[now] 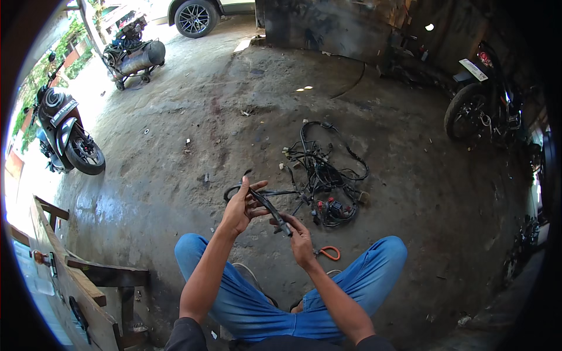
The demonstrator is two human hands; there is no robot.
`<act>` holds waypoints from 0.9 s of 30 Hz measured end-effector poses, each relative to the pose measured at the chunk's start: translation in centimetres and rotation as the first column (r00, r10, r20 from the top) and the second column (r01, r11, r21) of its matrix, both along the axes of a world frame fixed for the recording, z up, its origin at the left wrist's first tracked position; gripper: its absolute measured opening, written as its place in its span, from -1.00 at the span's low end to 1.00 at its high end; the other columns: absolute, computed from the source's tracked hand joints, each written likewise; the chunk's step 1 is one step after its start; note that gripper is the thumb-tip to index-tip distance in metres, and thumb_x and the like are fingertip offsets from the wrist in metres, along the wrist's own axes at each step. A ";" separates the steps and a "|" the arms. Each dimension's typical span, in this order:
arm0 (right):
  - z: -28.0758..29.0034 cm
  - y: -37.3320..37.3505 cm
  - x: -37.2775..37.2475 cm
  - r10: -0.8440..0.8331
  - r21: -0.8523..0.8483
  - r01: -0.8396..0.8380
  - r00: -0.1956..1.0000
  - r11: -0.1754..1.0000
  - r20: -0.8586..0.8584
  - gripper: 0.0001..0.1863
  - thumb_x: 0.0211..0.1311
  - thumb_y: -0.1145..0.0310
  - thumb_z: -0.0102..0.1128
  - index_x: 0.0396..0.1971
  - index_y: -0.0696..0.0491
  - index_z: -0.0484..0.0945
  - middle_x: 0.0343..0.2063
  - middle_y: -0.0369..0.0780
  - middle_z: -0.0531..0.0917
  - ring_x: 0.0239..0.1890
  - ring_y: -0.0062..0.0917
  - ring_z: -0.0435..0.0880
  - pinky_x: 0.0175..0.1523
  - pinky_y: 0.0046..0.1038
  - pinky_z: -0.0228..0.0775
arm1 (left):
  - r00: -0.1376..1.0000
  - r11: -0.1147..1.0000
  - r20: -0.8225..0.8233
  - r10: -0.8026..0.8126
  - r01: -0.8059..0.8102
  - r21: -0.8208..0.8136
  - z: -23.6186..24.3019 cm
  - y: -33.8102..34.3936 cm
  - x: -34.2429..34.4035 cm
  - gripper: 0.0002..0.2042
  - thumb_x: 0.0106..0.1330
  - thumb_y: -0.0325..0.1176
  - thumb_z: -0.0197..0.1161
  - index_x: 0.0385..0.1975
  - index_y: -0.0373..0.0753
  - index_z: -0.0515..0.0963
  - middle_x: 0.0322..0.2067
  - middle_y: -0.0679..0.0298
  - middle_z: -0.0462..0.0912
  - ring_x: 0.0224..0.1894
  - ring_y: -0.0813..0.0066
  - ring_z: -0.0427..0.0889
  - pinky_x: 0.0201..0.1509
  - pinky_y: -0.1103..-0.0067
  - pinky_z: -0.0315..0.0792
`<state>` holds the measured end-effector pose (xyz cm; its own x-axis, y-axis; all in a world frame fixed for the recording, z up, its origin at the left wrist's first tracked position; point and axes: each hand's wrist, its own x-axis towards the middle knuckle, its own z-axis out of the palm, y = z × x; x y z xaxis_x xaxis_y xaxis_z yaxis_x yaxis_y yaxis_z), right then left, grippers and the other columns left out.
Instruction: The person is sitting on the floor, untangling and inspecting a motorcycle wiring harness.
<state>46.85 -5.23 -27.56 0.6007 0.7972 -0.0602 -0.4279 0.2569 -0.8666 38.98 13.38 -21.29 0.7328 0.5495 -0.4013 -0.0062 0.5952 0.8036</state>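
Note:
A black sheathed wiring harness branch [268, 205] stretches between my two hands, above the floor in front of my knees. My left hand [239, 212] has it lying between the raised thumb and loosely curled fingers. The branch bends back in a loop on the far side of that hand. My right hand [301, 241] pinches its near end between thumb and fingers. On the floor just beyond, the rest of the tangled wiring harness [322, 169] lies in a heap with pale, red and black connectors. An orange-handled tool [331, 253] rests beside my right wrist; its other end is hidden.
A wooden bench [88, 281] stands close on my left. Farther off are a scooter [64, 128] at left, an air compressor [137, 58], a parked car [196, 17] and a motorcycle [483, 105] at right. The concrete floor [158, 164] is rough and stained.

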 end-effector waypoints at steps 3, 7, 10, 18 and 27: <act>-0.7 -0.4 0.2 0.076 -0.089 -0.071 0.996 0.994 0.049 -0.61 0.44 0.32 0.20 0.16 0.20 0.51 -0.08 -0.20 0.68 0.01 -0.57 0.63 0.19 -0.48 0.39 | 0.999 0.991 -0.011 0.041 -0.042 -0.128 -0.4 -0.5 -0.5 -0.45 0.47 0.14 0.11 -0.04 -0.35 0.58 -0.43 0.28 0.60 -0.29 0.44 0.74 -0.26 0.48 0.74; -2.5 -0.9 1.7 0.147 -0.150 -0.139 0.988 0.979 0.046 -0.64 0.34 0.26 0.36 -0.03 0.18 0.56 -0.23 -0.26 0.67 -0.16 -0.65 0.61 0.04 -0.51 0.42 | 0.984 0.980 -0.017 -0.177 0.177 0.095 -0.1 -1.2 -0.1 -0.52 0.50 0.04 0.14 -0.11 -0.38 0.59 -0.36 0.19 0.67 -0.31 0.38 0.70 -0.08 0.45 0.63; -3.0 -1.5 0.3 -0.019 -0.263 0.106 0.950 0.959 0.312 -0.64 0.33 0.24 0.39 -0.07 0.18 0.54 -0.23 -0.24 0.65 -0.24 -0.67 0.59 -0.06 -0.57 0.40 | 0.963 0.970 0.115 -0.243 0.239 0.052 -0.5 -0.9 -0.2 -0.59 0.48 -0.04 0.21 -0.14 -0.37 0.59 -0.33 0.19 0.66 -0.31 0.42 0.68 -0.16 0.48 0.61; 2.0 -3.3 -9.4 -0.145 -0.375 0.097 0.984 0.922 -0.101 -0.33 0.39 0.22 0.32 0.36 0.18 0.28 0.15 -0.11 0.52 -0.05 -0.47 0.67 -0.06 -0.52 0.53 | 0.959 0.993 0.263 -0.110 0.096 0.066 -0.8 -1.9 0.3 -0.74 0.50 -0.20 0.22 -0.19 -0.32 0.59 -0.18 0.23 0.66 -0.30 0.46 0.69 -0.26 0.47 0.56; 3.2 1.7 -6.1 -0.318 -0.005 0.321 0.936 0.947 -0.154 -0.59 0.55 0.18 0.08 0.15 0.20 0.49 -0.04 -0.10 0.67 -0.12 -0.51 0.72 -0.14 -0.49 0.58 | 0.977 0.952 0.186 -0.106 0.045 0.303 -1.7 -3.5 -0.6 -0.73 0.49 -0.20 0.24 -0.16 -0.33 0.66 -0.27 0.33 0.67 -0.36 0.62 0.52 -0.24 0.60 0.41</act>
<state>40.77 -3.50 -24.37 0.8087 0.5671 -0.1560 -0.4459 0.4182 -0.7914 38.41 9.92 -23.02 0.8245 0.5611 -0.0724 -0.1469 0.3359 0.9304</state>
